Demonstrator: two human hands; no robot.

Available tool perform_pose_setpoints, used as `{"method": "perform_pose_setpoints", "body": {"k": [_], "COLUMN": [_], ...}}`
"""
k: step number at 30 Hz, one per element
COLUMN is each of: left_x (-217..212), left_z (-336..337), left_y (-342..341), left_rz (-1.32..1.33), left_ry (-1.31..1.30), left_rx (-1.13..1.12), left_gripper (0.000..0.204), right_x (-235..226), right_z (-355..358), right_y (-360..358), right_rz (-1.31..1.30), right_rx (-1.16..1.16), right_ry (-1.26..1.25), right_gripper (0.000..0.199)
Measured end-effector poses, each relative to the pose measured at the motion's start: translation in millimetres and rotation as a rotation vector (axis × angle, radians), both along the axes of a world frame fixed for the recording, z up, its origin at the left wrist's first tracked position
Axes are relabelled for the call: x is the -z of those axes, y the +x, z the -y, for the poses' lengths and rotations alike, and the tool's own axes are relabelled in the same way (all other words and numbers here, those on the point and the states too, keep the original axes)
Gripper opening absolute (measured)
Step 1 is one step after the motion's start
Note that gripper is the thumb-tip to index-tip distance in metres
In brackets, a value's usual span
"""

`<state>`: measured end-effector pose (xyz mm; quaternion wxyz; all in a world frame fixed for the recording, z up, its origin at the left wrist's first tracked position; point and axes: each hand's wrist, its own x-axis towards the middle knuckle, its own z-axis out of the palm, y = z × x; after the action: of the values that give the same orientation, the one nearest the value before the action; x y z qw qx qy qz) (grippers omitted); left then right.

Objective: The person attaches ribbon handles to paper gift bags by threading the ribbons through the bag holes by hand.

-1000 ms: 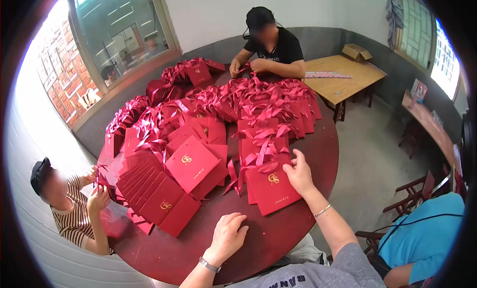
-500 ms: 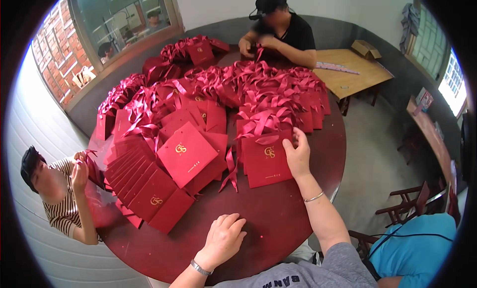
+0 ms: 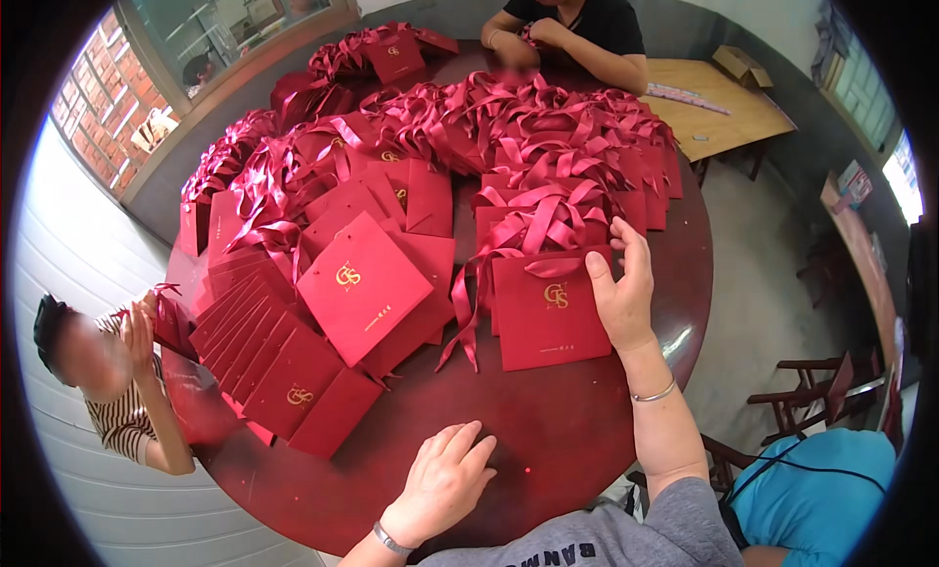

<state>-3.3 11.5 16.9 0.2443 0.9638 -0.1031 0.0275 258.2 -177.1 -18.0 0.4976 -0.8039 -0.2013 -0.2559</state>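
A red paper gift bag (image 3: 554, 322) with a gold emblem and a red ribbon handle leans at the front of a row of similar bags. My right hand (image 3: 624, 291) is at its right edge, thumb on the front near the upper corner, fingers stretched out and visible past the side. My left hand (image 3: 445, 479) lies on the dark red round table (image 3: 558, 430) near the front edge, fingers loosely extended and nothing in it. Left of the row, more red bags (image 3: 367, 288) lie flat in overlapping stacks. One loose ribbon (image 3: 465, 322) hangs beside the front bag.
Many ribbon-handled bags (image 3: 548, 127) crowd the table's far side. A co-worker in black (image 3: 597, 29) sits across; another in a striped shirt (image 3: 122, 410) handles a red bag at left. A wooden table (image 3: 724, 127), chair (image 3: 822, 396) and person in blue (image 3: 817, 494) are at right.
The head view has tilted and shifted slightly, so the table sits differently in the picture. My hands keep nearly the same places against the bag and the table.
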Motion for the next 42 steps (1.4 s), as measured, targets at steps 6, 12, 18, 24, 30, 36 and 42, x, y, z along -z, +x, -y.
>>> {"method": "perform_pose_setpoints", "body": {"k": [6, 12, 18, 24, 30, 36, 42], "left_x": [-4.1, -3.2, -2.9, -8.7, -6.7, 1.8, -1.8], "left_z": [-0.8, -0.4, 0.1, 1.5, -4.2, -4.5, -5.5], "left_y": [-1.8, -4.0, -6.5, -10.1, -16.8, -14.5, -20.4], "left_rz": [-0.024, -0.041, -0.060, -0.065, -0.059, -0.032, -0.054], "left_ry": [0.054, 0.035, 0.059, 0.082, 0.096, 0.085, 0.091], "left_rx": [0.031, 0.020, 0.041, 0.075, 0.069, 0.074, 0.062], "left_gripper": [0.046, 0.047, 0.047, 0.047, 0.048, 0.049, 0.049], "right_x": [11.3, 18.8, 24.8, 25.1, 33.8, 24.3, 25.4], "right_z": [0.8, 4.3, 3.0, 10.0, 4.5, 8.5, 6.5], "right_y": [8.1, 18.2, 22.9, 27.0, 27.9, 24.7, 25.8], "right_rz": [-0.132, -0.250, -0.446, -0.452, -0.417, -0.471, -0.509], "right_rx": [-0.099, -0.187, -0.241, -0.269, -0.235, -0.233, -0.263], "right_ry": [0.002, 0.110, 0.489, 0.464, 0.400, 0.458, 0.489], "right_gripper": [0.059, 0.061, 0.056, 0.050, 0.042, 0.046, 0.046]}}
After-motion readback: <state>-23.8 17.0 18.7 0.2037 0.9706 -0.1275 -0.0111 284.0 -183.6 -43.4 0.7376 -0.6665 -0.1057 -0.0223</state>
